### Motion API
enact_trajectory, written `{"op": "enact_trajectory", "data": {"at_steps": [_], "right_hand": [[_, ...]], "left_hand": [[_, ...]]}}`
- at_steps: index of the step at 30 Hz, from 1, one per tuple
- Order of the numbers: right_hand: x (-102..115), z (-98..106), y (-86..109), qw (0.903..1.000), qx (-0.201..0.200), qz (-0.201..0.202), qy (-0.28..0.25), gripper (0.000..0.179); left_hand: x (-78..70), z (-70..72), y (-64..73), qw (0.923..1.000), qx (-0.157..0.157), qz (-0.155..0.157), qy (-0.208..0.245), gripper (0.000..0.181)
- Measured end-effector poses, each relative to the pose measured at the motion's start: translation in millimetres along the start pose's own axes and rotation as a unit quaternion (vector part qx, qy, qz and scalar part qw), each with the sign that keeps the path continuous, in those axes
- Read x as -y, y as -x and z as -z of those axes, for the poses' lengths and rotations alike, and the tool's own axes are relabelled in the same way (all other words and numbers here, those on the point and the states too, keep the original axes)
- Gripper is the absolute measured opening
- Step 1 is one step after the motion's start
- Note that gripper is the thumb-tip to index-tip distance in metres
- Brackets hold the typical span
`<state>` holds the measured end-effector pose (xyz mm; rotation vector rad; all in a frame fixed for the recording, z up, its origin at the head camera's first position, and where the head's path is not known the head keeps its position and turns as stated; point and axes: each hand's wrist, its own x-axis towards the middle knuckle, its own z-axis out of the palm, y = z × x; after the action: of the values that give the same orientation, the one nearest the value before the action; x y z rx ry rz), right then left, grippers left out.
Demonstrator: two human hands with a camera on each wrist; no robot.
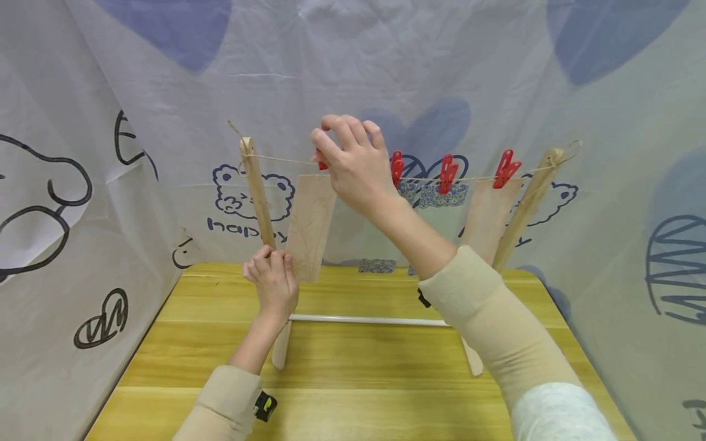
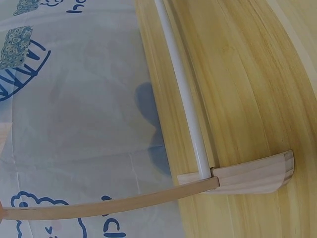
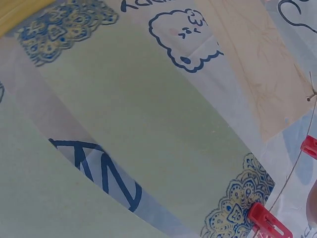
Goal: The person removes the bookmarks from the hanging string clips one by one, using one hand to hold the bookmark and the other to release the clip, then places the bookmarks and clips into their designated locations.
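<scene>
In the head view, my left hand (image 1: 273,278) grips the left wooden post (image 1: 259,196) low down, beside a pale peach card (image 1: 309,226). That post crosses the left wrist view toward its foot (image 2: 247,176). My right hand (image 1: 355,162) is raised to the string, its fingers pinching a red clip (image 1: 322,160) just above the peach card's top edge. In the right wrist view this red clip (image 3: 310,147) shows at the right edge, partly cut off. A second red clip (image 3: 269,221) sits on the lace-patterned corner of a green card (image 3: 138,99).
More red clips (image 1: 448,174) hold pale green cards and another peach card (image 1: 488,220) along the string. The right post (image 1: 526,208) carries its other end. A white rod (image 1: 369,320) joins the feet on the wooden table (image 1: 375,410). Printed cloth (image 1: 342,67) hangs behind.
</scene>
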<state>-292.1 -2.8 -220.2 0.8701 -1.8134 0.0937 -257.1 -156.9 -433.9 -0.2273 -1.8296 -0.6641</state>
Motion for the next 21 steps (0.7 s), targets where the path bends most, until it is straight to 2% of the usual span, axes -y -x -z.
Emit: {"op": "enact_trajectory", "data": {"at_steps": [8,21], "right_hand": [[-2.4,2.9,1.2,0.9998,-0.017,0.003,-0.008,0.02],[-8.2,8.4,7.4,0.9997,-0.022,-0.005,-0.004,0.021]], "left_hand": [[1.3,-0.6,0.4,1.0,-0.002,0.001,-0.002,0.034],[3.0,0.6,2.2,1.0,0.001,0.004,0.0,0.035]]}}
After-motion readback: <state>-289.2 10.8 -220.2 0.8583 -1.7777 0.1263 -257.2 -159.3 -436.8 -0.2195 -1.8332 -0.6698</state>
